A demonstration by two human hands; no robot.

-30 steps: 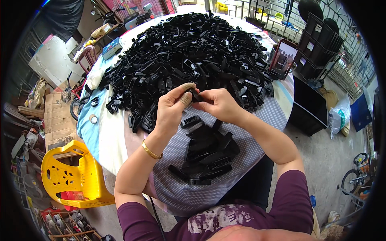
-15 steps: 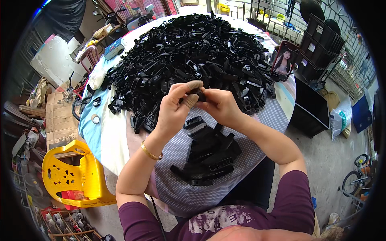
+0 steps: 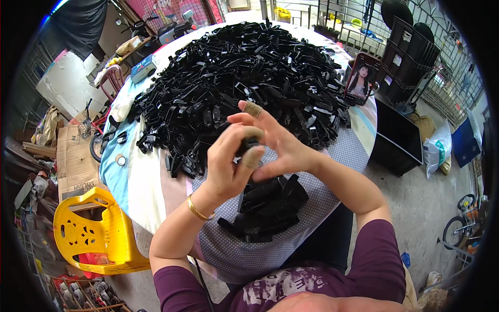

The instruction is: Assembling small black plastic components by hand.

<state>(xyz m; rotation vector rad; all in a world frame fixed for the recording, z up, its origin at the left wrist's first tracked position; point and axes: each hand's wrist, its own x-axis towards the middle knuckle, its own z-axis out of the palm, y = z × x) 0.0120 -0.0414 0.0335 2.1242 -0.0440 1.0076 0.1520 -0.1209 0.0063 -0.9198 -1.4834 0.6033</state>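
Right now my left hand (image 3: 226, 166) and right hand (image 3: 278, 145) are pinched together on one small black plastic piece (image 3: 248, 145), held just above the small black stack (image 3: 265, 208) on the surface (image 3: 156, 187), with the big heap (image 3: 244, 78) beyond.

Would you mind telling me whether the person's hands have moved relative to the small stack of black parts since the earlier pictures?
Yes. The left hand and right hand, joined on a small black part, have come nearer the small stack and away from the big heap.
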